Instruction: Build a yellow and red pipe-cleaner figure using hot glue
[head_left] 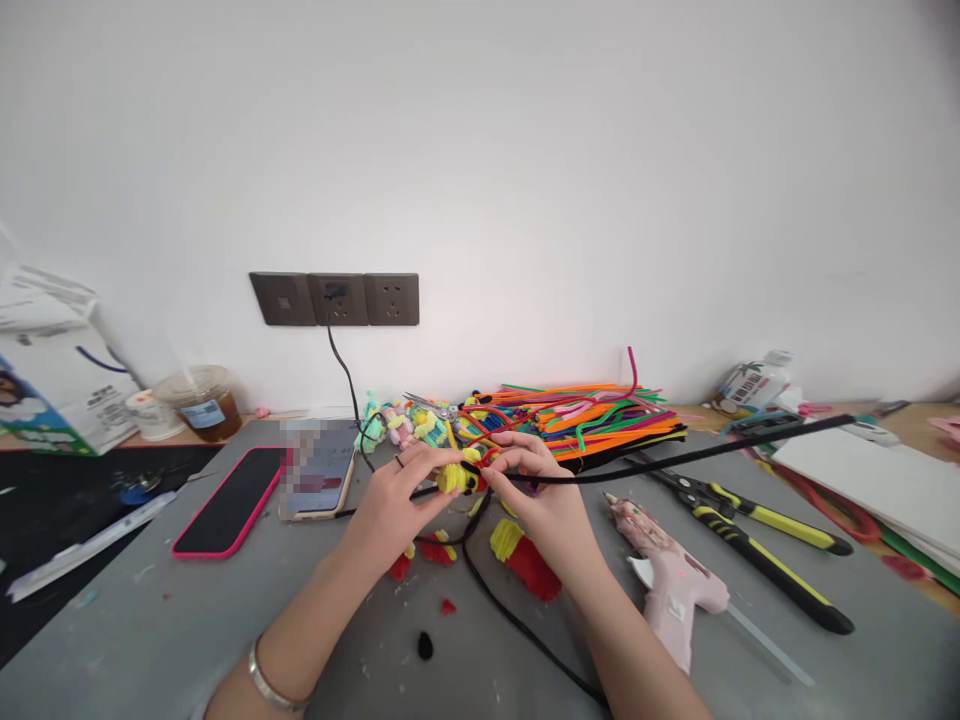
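Holding, head view: left hand [390, 500] pinches a small yellow pipe-cleaner piece [454, 478] between thumb and fingers, closed on it, just above the grey desk [225, 620]; right hand [540, 490] meets it from the other side, fingers closed on a long black pipe cleaner [675, 460] that runs out to the right over the desk; a red strand [491, 455] shows at the point where both hands meet.

Handling note, as a judgement: the wrap looks best kept tight by holding the yellow piece steady in the left hand and keeping the black stem taut with the right; the long free end could sweep the things at right.

Items about the hands: red and yellow fuzzy bits [525, 560] on the desk under the wrists; a pile of coloured pipe cleaners [600, 415] just behind; pink glue gun [671, 580] near the right forearm; yellow-handled cutters [750, 535] beyond it; phone in a pink case [229, 500] well to the left; a second phone [319, 470] beside it; black cable [345, 375] down from the wall sockets [334, 298].
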